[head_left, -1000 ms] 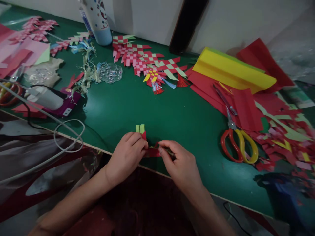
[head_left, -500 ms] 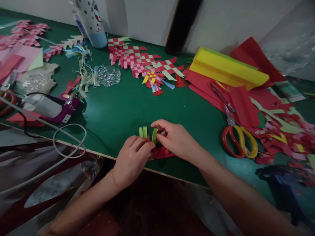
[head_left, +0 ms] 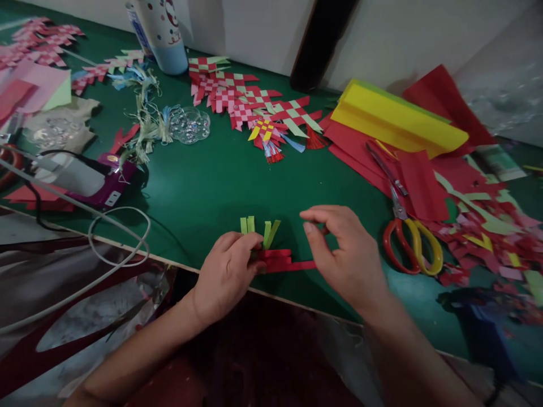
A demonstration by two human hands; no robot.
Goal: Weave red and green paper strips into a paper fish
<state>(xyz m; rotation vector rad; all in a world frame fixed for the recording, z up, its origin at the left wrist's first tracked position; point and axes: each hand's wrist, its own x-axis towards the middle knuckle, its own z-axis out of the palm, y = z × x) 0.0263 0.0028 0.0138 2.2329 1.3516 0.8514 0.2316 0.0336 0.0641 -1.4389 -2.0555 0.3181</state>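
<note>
Now left hand (head_left: 229,263) pinches red strips (head_left: 278,261) and green strips (head_left: 267,233) at the counter's (head_left: 203,192) near edge, right hand (head_left: 350,260) alongside, thumb and forefinger parted; a slackened left pinch could let the green ones slip.

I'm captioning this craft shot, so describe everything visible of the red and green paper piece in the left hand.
The paper piece looks like thin strips: green ones in two groups pointing away from the person, red ones running right, the lowest reaching farthest. The left hand pinches it, hiding its other end. It is by the near edge of the green table; whether the right hand touches the long strip is unclear.
</note>
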